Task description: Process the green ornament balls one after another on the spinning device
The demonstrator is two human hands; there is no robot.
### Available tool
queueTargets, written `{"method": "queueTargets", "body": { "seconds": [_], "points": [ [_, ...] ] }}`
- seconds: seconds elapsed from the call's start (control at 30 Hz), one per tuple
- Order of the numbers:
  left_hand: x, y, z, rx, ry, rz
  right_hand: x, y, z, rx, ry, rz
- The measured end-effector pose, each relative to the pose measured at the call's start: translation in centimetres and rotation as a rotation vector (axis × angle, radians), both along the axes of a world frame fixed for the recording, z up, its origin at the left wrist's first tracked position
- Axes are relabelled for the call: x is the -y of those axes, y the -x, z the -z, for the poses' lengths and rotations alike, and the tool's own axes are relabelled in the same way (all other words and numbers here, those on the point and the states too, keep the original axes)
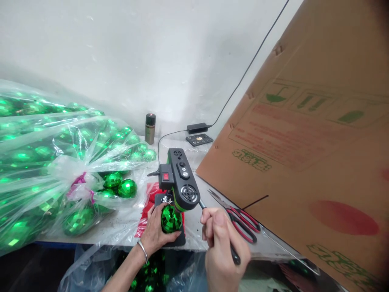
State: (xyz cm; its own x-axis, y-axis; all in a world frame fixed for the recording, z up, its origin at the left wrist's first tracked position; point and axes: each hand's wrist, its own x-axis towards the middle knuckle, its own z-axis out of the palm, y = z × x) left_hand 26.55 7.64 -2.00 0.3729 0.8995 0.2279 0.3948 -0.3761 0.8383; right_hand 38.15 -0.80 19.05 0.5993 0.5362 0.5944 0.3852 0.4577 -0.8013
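My left hand [156,229], a bracelet on its wrist, has thumb and fingers closed around a shiny green faceted ball [172,219]. The ball sits under a black device [184,180] with green edges, round grilles and a red switch. A dark base plate [179,240] shows below the ball. My right hand [223,239] is wrapped round a lever handle, whose metal rod [202,205] runs to the device and whose black end [235,255] sticks out below the fist. Where the ball meets the device is hidden.
Clear plastic bags [75,146] of green balls fill the left side. Scissors [243,223] lie beside a large cardboard box [298,142] at right. A spray can [150,129], a black adapter [198,128] and a dark flat item [199,140] stand near the wall. Red material [152,194] lies beneath the device.
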Motion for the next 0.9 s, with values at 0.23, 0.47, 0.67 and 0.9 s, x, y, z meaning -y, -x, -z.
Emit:
{"method": "queueTargets", "body": {
  "seconds": [0.23,0.47,0.67,0.9],
  "points": [
    [0.3,-0.4,-0.6,0.007,-0.047,-0.032,0.0,0.2,2.5,0.02,-0.106,0.024],
    [0.4,-0.6,-0.5,0.007,-0.069,-0.036,-0.2,0.8,4.2,-0.01,-0.158,0.054],
    [0.5,-0.3,-0.6,0.01,-0.1,-0.029,-0.5,0.7,3.8,0.011,-0.196,0.082],
    [0.8,-0.1,-0.1,0.008,-0.107,-0.05,-0.7,0.7,3.8,0.01,-0.196,0.074]
  ]
}}
